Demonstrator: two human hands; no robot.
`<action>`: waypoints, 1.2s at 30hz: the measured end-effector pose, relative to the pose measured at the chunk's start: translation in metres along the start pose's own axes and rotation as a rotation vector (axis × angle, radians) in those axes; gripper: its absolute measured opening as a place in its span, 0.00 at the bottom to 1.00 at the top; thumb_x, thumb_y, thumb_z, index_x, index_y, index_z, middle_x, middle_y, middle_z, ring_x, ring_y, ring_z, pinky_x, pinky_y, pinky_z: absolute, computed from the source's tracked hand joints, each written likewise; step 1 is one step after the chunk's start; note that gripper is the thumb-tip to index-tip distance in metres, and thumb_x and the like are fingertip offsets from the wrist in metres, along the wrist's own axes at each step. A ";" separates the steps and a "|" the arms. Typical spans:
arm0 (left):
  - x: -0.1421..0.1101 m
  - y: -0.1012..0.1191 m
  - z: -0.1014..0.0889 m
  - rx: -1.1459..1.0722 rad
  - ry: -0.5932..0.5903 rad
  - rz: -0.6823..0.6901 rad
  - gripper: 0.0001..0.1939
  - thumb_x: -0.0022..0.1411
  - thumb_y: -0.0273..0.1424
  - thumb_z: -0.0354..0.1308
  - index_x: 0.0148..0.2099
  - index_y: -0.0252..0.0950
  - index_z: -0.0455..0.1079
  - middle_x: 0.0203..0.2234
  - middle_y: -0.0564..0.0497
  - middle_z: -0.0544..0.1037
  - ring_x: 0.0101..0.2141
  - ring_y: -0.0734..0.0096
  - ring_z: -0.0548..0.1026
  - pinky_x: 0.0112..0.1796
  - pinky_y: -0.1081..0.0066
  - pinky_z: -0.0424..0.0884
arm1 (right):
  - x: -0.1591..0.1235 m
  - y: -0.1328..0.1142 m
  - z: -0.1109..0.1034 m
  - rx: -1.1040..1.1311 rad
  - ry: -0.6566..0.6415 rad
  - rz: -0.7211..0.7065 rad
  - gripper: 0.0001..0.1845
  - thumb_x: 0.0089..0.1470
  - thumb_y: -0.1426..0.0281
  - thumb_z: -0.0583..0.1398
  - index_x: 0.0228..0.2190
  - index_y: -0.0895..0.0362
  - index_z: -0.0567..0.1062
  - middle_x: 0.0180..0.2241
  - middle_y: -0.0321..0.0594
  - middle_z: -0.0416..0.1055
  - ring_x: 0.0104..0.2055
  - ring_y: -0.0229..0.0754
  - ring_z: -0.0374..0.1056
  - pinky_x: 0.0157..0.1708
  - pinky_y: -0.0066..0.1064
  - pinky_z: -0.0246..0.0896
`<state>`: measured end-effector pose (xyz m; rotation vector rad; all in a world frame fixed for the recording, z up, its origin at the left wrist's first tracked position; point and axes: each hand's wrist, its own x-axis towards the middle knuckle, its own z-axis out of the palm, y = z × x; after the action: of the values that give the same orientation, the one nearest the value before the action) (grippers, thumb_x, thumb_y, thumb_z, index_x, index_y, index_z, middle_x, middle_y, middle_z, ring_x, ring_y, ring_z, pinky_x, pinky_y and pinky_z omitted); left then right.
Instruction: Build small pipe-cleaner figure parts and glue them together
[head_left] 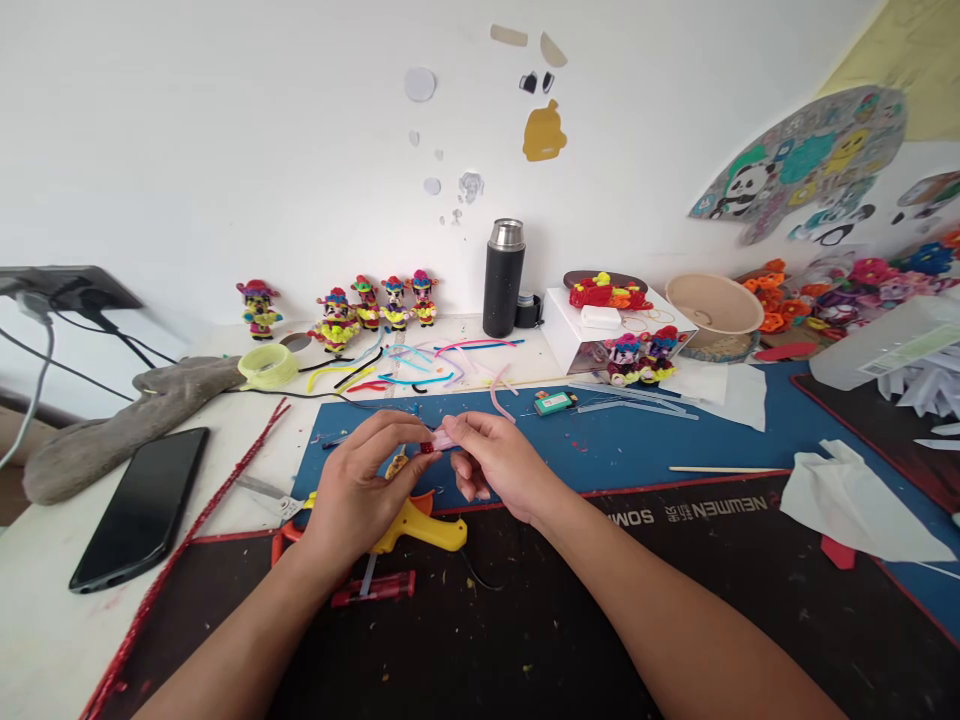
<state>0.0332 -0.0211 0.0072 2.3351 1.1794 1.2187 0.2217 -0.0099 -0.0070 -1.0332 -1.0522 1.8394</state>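
Observation:
My left hand [371, 480] pinches a small dark red fuzzy piece [427, 448] between thumb and fingertips. Against it lies a pale pink piece [444, 440], gripped by the thumb and forefinger of my right hand [491, 455]; the other fingers of that hand curl below. The two pieces meet between my hands, though fingers hide much of them. Beneath my left hand, a yellow hot glue gun [424, 527] lies on the mat, its front partly covered. A clear red tool [375, 588] lies nearer me, and scissors [270, 497] show partly to the left.
Pipe cleaner pieces [420, 365] lie scattered behind my hands. Several small figures [367, 305] stand along the wall, left of a black thermos [504, 280]. A phone [141, 510] and long red pipe cleaners [202, 520] lie left; a tissue [855, 505] lies right.

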 end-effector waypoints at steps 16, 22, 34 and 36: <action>-0.006 -0.006 0.004 0.111 0.102 0.083 0.08 0.67 0.22 0.65 0.45 0.41 0.76 0.41 0.49 0.74 0.40 0.65 0.76 0.40 0.69 0.75 | -0.002 -0.002 0.002 0.011 -0.005 -0.029 0.24 0.58 0.47 0.66 0.33 0.54 0.71 0.18 0.24 0.63 0.14 0.32 0.62 0.13 0.23 0.44; -0.006 -0.007 0.004 0.104 0.090 0.088 0.09 0.67 0.21 0.64 0.46 0.40 0.76 0.41 0.49 0.74 0.40 0.66 0.76 0.41 0.70 0.74 | -0.002 -0.002 0.002 0.010 -0.004 -0.032 0.22 0.59 0.48 0.65 0.34 0.54 0.72 0.18 0.24 0.63 0.14 0.31 0.61 0.13 0.23 0.44; -0.005 -0.003 0.005 0.090 0.091 0.111 0.10 0.68 0.20 0.63 0.46 0.40 0.75 0.39 0.50 0.76 0.40 0.67 0.77 0.41 0.70 0.73 | -0.002 -0.002 0.003 0.020 -0.017 -0.042 0.21 0.60 0.49 0.65 0.34 0.54 0.72 0.18 0.24 0.62 0.14 0.32 0.62 0.13 0.23 0.44; -0.005 -0.002 0.005 0.092 0.092 0.118 0.10 0.68 0.20 0.63 0.45 0.40 0.74 0.39 0.50 0.75 0.40 0.67 0.77 0.41 0.70 0.73 | -0.002 -0.002 0.003 0.018 -0.015 -0.039 0.21 0.60 0.49 0.65 0.34 0.54 0.72 0.18 0.24 0.62 0.14 0.32 0.62 0.12 0.23 0.44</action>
<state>0.0341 -0.0226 0.0004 2.4716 1.1635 1.3517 0.2203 -0.0120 -0.0041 -0.9831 -1.0561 1.8248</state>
